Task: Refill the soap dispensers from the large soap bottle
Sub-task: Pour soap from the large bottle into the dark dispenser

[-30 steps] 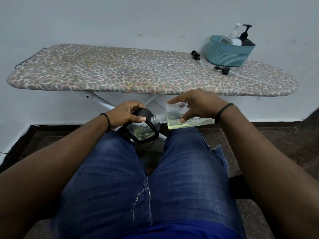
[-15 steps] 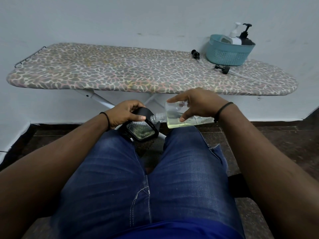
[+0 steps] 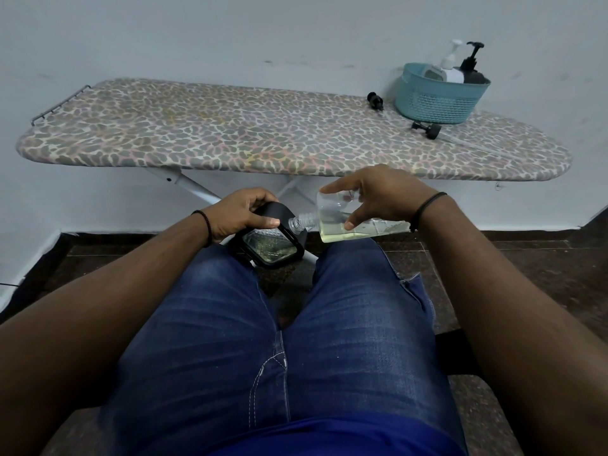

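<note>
Light was dim and even, soft and diffuse, source not visible. The pale painted wall [image 3: 230, 34] read grey-blue, darkening toward the upper corners. Shadows were faint; a soft one lay under the leopard-print ironing board [image 3: 263, 136]. A weak sheen showed on the clear plastic soap bottle [image 3: 332, 218]. Wide-angle distortion bowed the board's edge and stretched the forearms at the lower corners. Focus was sharp mid-frame, with slight softness at the lower edges.

Clear soap bottle [image 3: 348, 222] of yellowish liquid, tipped sideways, neck at black dispenser [image 3: 269, 238] mouth.
</note>
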